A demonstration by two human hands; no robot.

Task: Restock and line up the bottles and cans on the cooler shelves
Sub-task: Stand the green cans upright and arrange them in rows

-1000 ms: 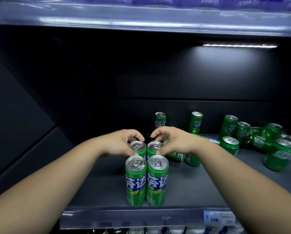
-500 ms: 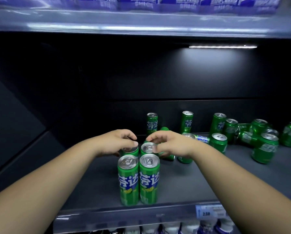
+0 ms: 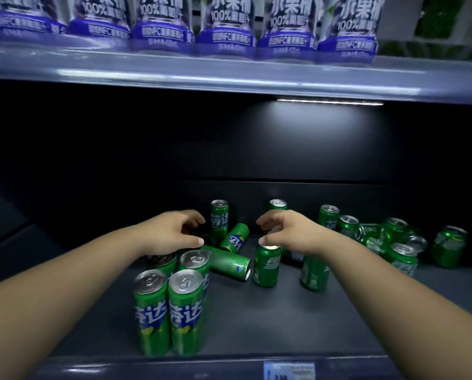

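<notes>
The left forearm is stretched in from the lower left, and the left hand point(image 3: 171, 231) is held palm down above the rear of a block of four cans point(image 3: 187, 311). Its fingers are loosely curled, the thumb is set apart from them, and nothing is held. The four cans are stood upright in two touching pairs at the front left of the dark shelf point(image 3: 270, 325). White Chinese characters on a blue patch are printed across the green of the front pair.

Behind the block, a back can point(image 3: 219, 218) with the same characters is stood near the rear wall. A tilted can point(image 3: 235, 238) is seen just right of it, and a lying can point(image 3: 229, 261) is laid on its side just right of the block.

The right forearm is stretched in from the lower right. The right hand point(image 3: 289, 231) is held palm down, its fingers spread and bent, and nothing is clasped. Its thumb tip is placed at the top rim of an upright can point(image 3: 267, 266); whether the rim is touched cannot be told. A half-hidden can point(image 3: 314, 272) is stood under the right wrist.

Further right, scattered cans point(image 3: 396, 229) are seen, some upright and some lying, with blurred labels.

On the upper shelf point(image 3: 229, 75) a row of purple-labelled drinks point(image 3: 163, 28) is lined up; "100%" and "NFC" can be read. A price tag point(image 3: 289, 370) is fixed to the front edge, but its writing is too blurred to read.
</notes>
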